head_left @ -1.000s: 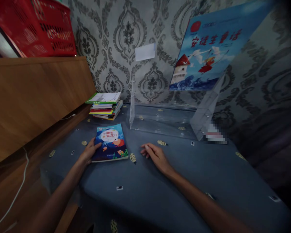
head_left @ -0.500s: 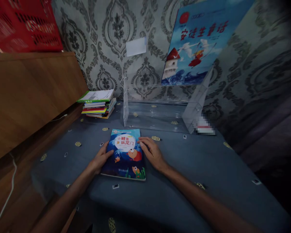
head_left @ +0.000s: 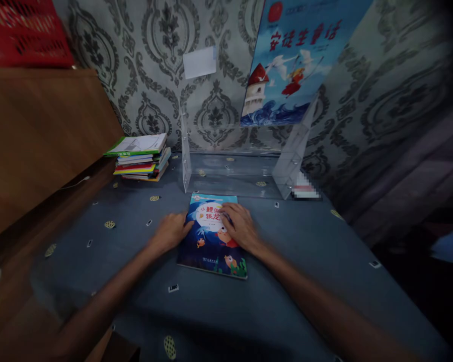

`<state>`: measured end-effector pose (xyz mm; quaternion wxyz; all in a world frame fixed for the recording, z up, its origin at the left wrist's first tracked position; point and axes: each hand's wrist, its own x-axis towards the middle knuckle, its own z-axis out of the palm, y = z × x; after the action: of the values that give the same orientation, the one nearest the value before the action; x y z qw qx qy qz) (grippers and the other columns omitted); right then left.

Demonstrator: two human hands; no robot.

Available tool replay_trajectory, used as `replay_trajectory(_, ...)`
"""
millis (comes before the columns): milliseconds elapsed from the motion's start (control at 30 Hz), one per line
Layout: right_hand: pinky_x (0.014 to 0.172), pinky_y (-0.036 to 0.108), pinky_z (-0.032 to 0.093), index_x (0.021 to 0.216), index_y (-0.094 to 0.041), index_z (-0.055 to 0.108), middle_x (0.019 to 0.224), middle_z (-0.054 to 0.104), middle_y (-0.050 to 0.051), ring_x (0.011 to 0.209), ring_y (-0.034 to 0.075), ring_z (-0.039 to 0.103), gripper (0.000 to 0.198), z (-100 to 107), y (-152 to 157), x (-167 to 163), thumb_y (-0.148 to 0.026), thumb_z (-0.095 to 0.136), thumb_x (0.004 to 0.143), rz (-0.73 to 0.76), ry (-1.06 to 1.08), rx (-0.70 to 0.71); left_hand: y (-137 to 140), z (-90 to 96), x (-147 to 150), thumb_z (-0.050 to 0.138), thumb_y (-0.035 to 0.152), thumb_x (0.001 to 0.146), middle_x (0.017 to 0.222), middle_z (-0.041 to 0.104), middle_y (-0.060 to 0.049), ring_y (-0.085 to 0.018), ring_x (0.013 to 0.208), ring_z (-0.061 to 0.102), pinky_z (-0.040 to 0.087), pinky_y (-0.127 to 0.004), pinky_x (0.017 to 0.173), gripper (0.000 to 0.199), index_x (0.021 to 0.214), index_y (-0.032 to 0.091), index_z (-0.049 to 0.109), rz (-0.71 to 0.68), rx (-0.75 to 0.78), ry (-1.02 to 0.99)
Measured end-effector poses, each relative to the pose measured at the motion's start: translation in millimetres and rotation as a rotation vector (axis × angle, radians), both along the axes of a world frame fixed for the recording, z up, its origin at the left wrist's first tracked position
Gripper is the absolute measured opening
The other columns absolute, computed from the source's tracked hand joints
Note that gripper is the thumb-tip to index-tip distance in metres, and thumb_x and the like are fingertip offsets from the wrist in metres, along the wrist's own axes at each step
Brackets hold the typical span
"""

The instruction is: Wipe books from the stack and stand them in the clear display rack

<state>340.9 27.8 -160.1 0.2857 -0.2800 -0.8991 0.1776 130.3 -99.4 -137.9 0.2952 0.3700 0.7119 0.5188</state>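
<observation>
The thin book (head_left: pixel 202 256) appears to lie flat, cover up, on the patterned cloth (head_left: pixel 305 266), just on the near side of the clear stand (head_left: pixel 186 171). The left hand (head_left: pixel 169 231) has its thumb at the book's left edge with the fingers bent; whether any are tucked beneath, I cannot tell. The right hand (head_left: pixel 241 229) is loosely spread over the upper right of the cover, fingers slightly bent, pinching nothing that shows. With so little visible hold, uneven pressure could swivel the book, and dragging fingertips could lift or crease its cover. A push toward the far side might knock the stand, which looks light, and unsettle the large blue picture book (head_left: pixel 275 90) propped at its right end. The cloth could also bunch under a sliding book. The uneven stack (head_left: pixel 136 158) at far left seems safely apart.
</observation>
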Motion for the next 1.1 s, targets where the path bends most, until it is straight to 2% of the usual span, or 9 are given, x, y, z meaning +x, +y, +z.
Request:
replay_trajectory(67,0.106,0.045,0.039,0.114,-0.019,0.067,0.127,0.066,0.013,0.125,0.028,0.055,0.030,-1.0,2.9,0.0,-0.027,0.042,0.098,0.001,-0.030,0.028,9.1,2.0,3.7,0.082,0.021,0.071,0.090,0.071,-0.010,-0.039,0.126,0.056,0.041,-0.047,0.108,0.019,0.083,0.024,0.069,-0.037,0.010,0.288)
replay_trajectory(133,0.109,0.046,0.037,0.121,-0.018,0.065,0.134,0.063,0.014,0.130,0.028,0.052,0.033,-1.9,6.2,-0.1,-0.027,0.044,0.098,-0.004,-0.071,0.055,20.8,2.0,8.0,0.075,0.024,0.079,0.115,0.068,-0.013,-0.036,0.131,0.052,0.036,-0.046,0.113,0.019,0.097,0.023,0.069,-0.136,0.039,0.503)
replay_trajectory(200,0.112,0.048,0.035,0.126,-0.017,0.064,0.139,0.059,0.016,0.134,0.029,0.050,0.036,-2.2,10.2,0.1,-0.030,0.046,0.098,-0.005,-0.118,0.066,33.4,-0.5,10.9,0.065,0.023,0.086,0.135,0.060,-0.013,-0.032,0.133,0.050,0.032,-0.045,0.117,0.026,0.112,0.023,0.066,-0.274,0.047,0.663)
replay_trajectory(267,0.112,0.050,0.034,0.130,-0.017,0.062,0.142,0.057,0.016,0.135,0.029,0.049,0.039,-2.3,14.9,0.9,-0.034,0.046,0.099,-0.013,-0.151,0.068,44.3,-4.4,11.5,0.055,0.022,0.092,0.142,0.055,-0.013,-0.029,0.135,0.049,0.029,-0.045,0.120,0.030,0.122,0.021,0.062,-0.368,0.042,0.758)
replay_trajectory(367,0.113,0.053,0.033,0.136,-0.019,0.058,0.146,0.055,0.015,0.137,0.030,0.047,0.043,-2.7,22.3,2.7,-0.038,0.046,0.099,-0.036,-0.182,0.070,53.1,-9.3,9.2,0.050,0.023,0.095,0.142,0.055,-0.013,-0.029,0.134,0.049,0.028,-0.046,0.120,0.032,0.125,0.021,0.062,-0.392,0.048,0.802)
replay_trajectory(567,0.114,0.050,0.033,0.140,-0.015,0.055,0.150,0.051,0.017,0.140,0.030,0.044,0.051,-5.2,31.5,5.8,-0.043,0.047,0.099,-0.112,-0.214,0.076,53.5,-11.1,2.7,0.051,0.026,0.095,0.141,0.058,-0.013,-0.030,0.131,0.051,0.034,-0.047,0.116,0.036,0.128,0.020,0.063,-0.387,0.042,0.843)
replay_trajectory(767,0.114,0.051,0.033,0.141,-0.015,0.054,0.150,0.052,0.017,0.139,0.031,0.046,0.053,-4.0,33.7,7.2,-0.046,0.046,0.099,-0.102,-0.213,0.048,56.5,-17.2,-11.6,0.049,0.018,0.092,0.136,0.063,-0.011,-0.028,0.129,0.054,0.034,-0.047,0.116,0.035,0.123,0.021,0.066,-0.378,0.149,0.663)
replay_trajectory(967,0.117,0.053,0.032,0.141,-0.014,0.054,0.153,0.048,0.017,0.142,0.031,0.043,0.052,-7.3,34.0,9.8,-0.045,0.044,0.100,-0.099,-0.216,0.018,57.2,-23.9,-17.4,0.046,0.015,0.092,0.136,0.063,-0.010,-0.026,0.128,0.055,0.035,-0.048,0.117,0.037,0.123,0.022,0.065,-0.380,0.209,0.631)
replay_trajectory(1100,0.119,0.054,0.030,0.143,-0.014,0.053,0.155,0.045,0.016,0.146,0.029,0.039,0.053,-9.5,33.6,10.1,-0.044,0.042,0.101,-0.093,-0.228,-0.002,58.2,-27.9,-15.9,0.043,0.015,0.094,0.137,0.062,-0.011,-0.026,0.130,0.055,0.039,-0.050,0.114,0.038,0.126,0.020,0.062,-0.367,0.192,0.735)
